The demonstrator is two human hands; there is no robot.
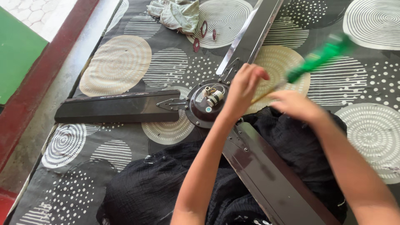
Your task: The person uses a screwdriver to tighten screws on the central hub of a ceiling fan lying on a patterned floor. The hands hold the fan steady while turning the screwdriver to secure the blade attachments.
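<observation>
Underfoot, a dark patterned sheet [125, 62] with cream and white circles of dots and stripes fills most of the frame; bare floor and a red border strip [37, 83] run along the left edge, a green panel [16, 54] at upper left.

Ceiling fan, dismantled, lies on the sheet. Three dark brown blades: one blade [112, 107] points left across mid-frame, one [254, 29] runs to the top edge with light glare on it, one [271, 175] comes down toward lower right across black fabric [158, 187] over the person's lap.

Fan motor hub [206, 104], round and dark, sits at centre where the blades meet. A small white cylindrical capacitor [215, 98] with wires rests on its top face.

Left hand [243, 85]: just right of the hub, fingers curled down over the blade bracket area; what it grips, if anything, cannot be told.

Right hand [296, 104]: closed round the shaft end of a screwdriver [321, 58] with a green handle, motion-blurred, handle slanting toward upper right, tip toward the left hand.

Crumpled pale green cloth [177, 14] at top centre. Beside it, a few small dark reddish pieces [203, 29] lying on the sheet.
</observation>
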